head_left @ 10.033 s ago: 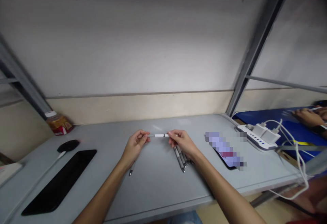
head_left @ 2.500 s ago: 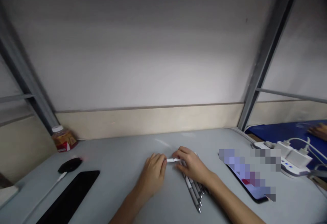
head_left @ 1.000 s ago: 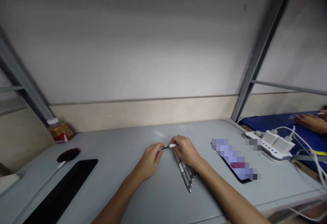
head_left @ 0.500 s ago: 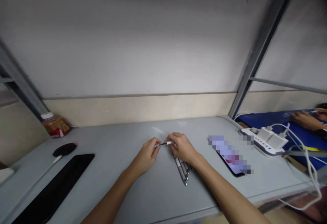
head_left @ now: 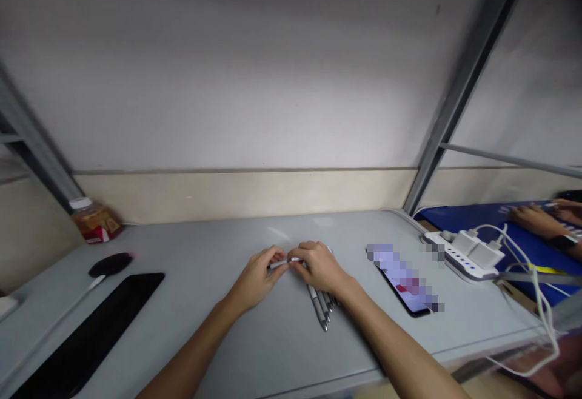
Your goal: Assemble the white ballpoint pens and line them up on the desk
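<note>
At the middle of the grey table my two hands meet over a thin white and grey pen. My left hand pinches its left end with closed fingers. My right hand grips its right end, fingers curled. Only a short piece of the pen shows between the fingertips. Under my right hand lies a bundle of several grey pens, tips pointing toward me.
A phone lies right of my hands, with a white power strip and cables beyond it. A black pad, a black mouse and a small bottle sit at left. Another person's hands rest on a blue surface at far right.
My hands have drawn closer together along the pen, so less of it shows between them than half a second ago. The view has shifted slightly.
</note>
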Motion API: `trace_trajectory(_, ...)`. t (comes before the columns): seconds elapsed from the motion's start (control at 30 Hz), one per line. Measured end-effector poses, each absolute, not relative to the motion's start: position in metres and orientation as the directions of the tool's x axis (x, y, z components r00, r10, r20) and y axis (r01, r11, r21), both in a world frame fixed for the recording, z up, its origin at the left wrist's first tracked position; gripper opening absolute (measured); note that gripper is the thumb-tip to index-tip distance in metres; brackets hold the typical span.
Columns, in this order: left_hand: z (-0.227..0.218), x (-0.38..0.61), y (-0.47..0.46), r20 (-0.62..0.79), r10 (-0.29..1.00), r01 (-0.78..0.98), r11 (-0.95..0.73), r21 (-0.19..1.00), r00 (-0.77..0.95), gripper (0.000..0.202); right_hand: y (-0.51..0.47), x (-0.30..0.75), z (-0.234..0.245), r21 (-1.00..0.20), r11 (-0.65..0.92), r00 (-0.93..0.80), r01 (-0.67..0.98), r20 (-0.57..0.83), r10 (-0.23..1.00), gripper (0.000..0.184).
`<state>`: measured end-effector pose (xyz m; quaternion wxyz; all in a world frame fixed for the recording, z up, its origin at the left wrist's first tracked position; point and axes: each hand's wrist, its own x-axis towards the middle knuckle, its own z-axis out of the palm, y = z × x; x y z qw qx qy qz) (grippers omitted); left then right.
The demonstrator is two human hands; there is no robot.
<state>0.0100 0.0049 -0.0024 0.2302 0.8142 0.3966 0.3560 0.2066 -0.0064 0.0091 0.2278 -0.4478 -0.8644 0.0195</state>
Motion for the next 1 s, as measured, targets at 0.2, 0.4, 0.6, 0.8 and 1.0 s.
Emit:
trace_trajectory(0.2, 0.001, 0.002, 0.011, 0.403, 0.843, 0.547, -0.537, 0.642, 0.355, 0.024, -0.004, 0.211, 0.012, -0.259, 0.538, -0.414, 0.802, 0.408, 0.813, 0.021)
trace_trajectory(0.4, 0.000, -0.001, 0.013, 0.345, 0.859, 0.521, -0.505, 0.688, 0.377, 0.031, -0.003, 0.211, 0.012, -0.274, 0.517, -0.390, 0.811, 0.407, 0.826, 0.021)
trace_trajectory(0.6, -0.005, 0.000, 0.014, 0.358, 0.857, 0.505, -0.509, 0.697, 0.370, 0.031, -0.005, 0.209, 0.011, -0.247, 0.498, -0.383, 0.831, 0.394, 0.835, 0.023)
trace_trajectory(0.8, -0.009, 0.003, 0.009, 0.380, 0.851, 0.494, -0.521, 0.696, 0.361, 0.028, -0.006, 0.208, 0.007, -0.199, 0.500, -0.398, 0.843, 0.395, 0.828, 0.024)
trace_trajectory(1.0, -0.013, 0.002, 0.010, 0.409, 0.839, 0.525, -0.544, 0.655, 0.359, 0.026, -0.008, 0.205, 0.010, -0.176, 0.490, -0.402, 0.854, 0.376, 0.835, 0.025)
